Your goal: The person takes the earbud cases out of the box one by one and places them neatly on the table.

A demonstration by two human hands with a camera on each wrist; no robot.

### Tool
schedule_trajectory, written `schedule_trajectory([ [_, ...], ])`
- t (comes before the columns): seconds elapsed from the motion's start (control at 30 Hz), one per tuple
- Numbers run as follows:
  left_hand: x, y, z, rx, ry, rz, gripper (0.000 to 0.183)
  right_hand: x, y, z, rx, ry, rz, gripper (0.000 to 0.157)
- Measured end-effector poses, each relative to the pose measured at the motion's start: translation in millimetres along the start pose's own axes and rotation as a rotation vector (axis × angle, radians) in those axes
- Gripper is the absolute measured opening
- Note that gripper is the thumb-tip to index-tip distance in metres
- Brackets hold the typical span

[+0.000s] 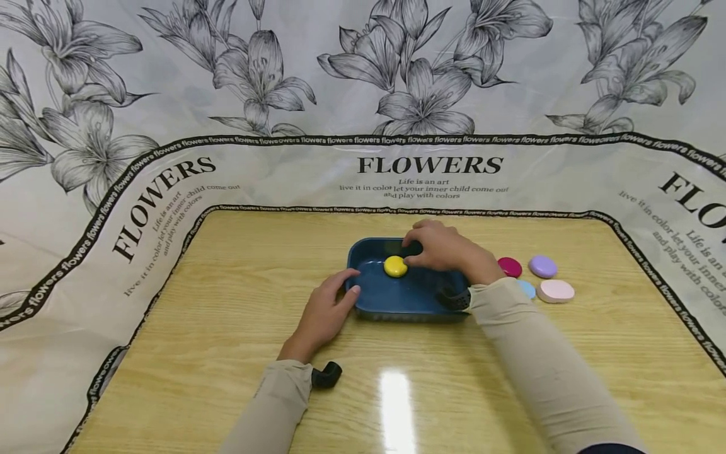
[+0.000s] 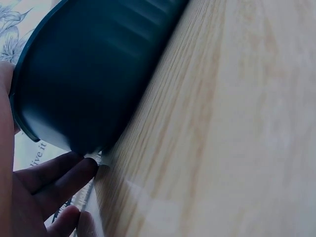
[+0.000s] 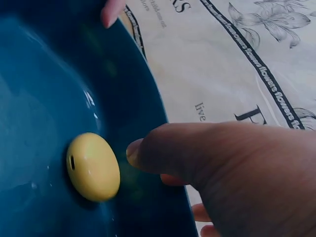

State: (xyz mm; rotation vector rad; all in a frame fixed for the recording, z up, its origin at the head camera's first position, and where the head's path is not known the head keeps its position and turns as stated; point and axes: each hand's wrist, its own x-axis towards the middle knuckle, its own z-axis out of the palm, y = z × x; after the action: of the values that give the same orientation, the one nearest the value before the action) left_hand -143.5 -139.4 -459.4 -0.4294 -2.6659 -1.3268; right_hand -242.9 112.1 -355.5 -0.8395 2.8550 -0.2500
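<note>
A dark blue rectangular tray (image 1: 397,309) with raised walls stands on the table. Inside it lies a yellow rounded piece (image 1: 395,267), which shows a small dark slot in the right wrist view. At the tray's left end my left hand (image 1: 329,306) holds the wall, thumb over the rim and fingers against the outside. Over the tray's back right part reaches my right hand (image 1: 442,247), fingers loosely bent. Its thumb (image 3: 160,150) is close to the yellow piece, with a small gap between them in the right wrist view.
Right of the tray lie a dark red round piece (image 1: 510,267), a purple one (image 1: 542,266), a pale pink oval one (image 1: 556,291) and a light blue one (image 1: 527,289), partly hidden by the right sleeve. A flower-printed cloth (image 1: 431,176) borders the wooden table (image 1: 238,296).
</note>
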Motion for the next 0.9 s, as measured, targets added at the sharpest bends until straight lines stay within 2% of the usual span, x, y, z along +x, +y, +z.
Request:
schedule_trajectory([
  [0.3,0.8,3.5,1.4,-0.002,0.011,0.001,0.048,7,-17,6.0,-0.042,-0.051,0.049,0.044],
  [0.43,1.1,2.9,1.5,0.0,0.014,0.002,0.049,12,-22,9.8,-0.059,-0.084,0.069,0.038],
  [0.63,1.0,1.3,2.8,-0.001,0.017,0.008,0.049,17,-25,13.7,-0.086,-0.105,0.115,0.037],
  [0.9,0.7,0.5,3.8,0.012,0.02,0.006,0.048,19,-26,18.6,-0.095,-0.116,0.117,0.04],
])
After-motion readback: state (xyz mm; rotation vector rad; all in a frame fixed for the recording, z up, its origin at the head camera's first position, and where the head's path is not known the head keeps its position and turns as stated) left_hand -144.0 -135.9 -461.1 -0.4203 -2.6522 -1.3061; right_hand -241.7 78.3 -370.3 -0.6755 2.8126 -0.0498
